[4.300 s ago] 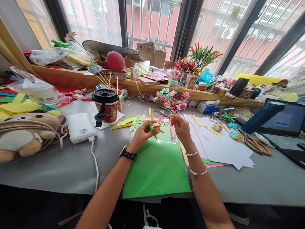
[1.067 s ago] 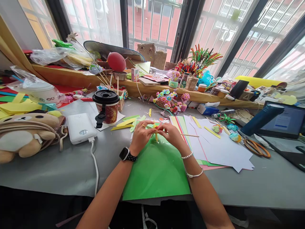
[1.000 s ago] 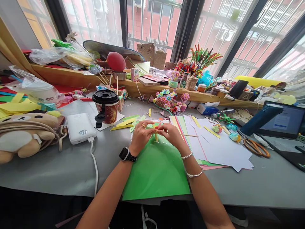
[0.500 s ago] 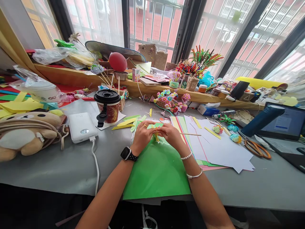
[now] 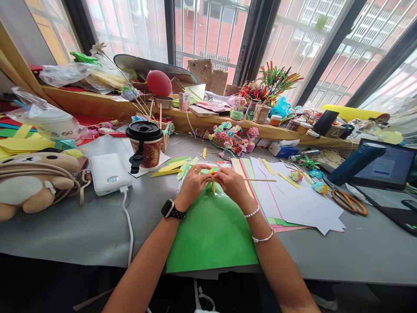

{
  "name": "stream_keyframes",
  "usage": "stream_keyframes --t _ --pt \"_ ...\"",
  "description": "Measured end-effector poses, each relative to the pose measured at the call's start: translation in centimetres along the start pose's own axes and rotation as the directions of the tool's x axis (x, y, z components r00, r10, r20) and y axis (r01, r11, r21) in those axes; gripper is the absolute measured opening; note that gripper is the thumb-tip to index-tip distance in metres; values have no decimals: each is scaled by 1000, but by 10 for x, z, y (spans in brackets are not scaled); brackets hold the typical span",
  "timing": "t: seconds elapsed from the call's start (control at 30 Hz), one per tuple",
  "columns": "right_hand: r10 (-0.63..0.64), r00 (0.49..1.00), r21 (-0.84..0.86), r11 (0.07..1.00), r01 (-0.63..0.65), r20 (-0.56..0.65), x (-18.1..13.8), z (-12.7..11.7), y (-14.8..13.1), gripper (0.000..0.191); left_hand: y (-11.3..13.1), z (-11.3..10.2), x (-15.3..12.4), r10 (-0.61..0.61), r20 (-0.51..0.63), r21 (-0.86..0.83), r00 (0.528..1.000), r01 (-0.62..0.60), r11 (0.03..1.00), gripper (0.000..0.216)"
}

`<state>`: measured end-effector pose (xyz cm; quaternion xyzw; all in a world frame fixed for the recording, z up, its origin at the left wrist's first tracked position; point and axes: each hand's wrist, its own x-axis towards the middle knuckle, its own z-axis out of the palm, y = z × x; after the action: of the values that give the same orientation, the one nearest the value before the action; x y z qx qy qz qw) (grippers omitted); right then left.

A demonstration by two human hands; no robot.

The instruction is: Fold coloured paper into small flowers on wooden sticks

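Though mostly hidden in the grip, shows as a small yellow paper piece (image 5: 213, 174), pinched from both sides by left hand (image 5: 192, 184) and right hand (image 5: 233, 184), each curled tight around it, just above the far edge of a green sheet (image 5: 211, 234) at mid desk (image 5: 81, 226). Shows a thin stick (image 5: 260, 179) too, poking rightward out of the right hand over white paper (image 5: 302, 204). Has a lidded cup (image 5: 145, 145) and a white power bank (image 5: 109, 174) further left, scissors (image 5: 350, 202) and a laptop (image 5: 387, 167) far right

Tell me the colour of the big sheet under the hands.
Bright green; the sheet shows best in the head view.
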<state>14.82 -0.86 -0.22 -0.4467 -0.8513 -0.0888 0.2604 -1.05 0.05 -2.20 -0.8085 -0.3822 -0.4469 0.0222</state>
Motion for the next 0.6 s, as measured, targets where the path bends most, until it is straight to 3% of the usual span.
stream_keyframes --t 0.2,0.37,0.6 --pt "17 999 59 998 -14 -35 0 -1 -1 18 4 -6 1 -17 -27 85 999 19 996 13" --pt "111 993 204 974 -101 -36 1 -2 -2 18 7 -6 -1 98 -73 244 993 -77 967 13" --pt "281 959 478 840 -258 24 4 -3 -1 14 12 -7 -1 227 -107 345 968 -178 922 13"
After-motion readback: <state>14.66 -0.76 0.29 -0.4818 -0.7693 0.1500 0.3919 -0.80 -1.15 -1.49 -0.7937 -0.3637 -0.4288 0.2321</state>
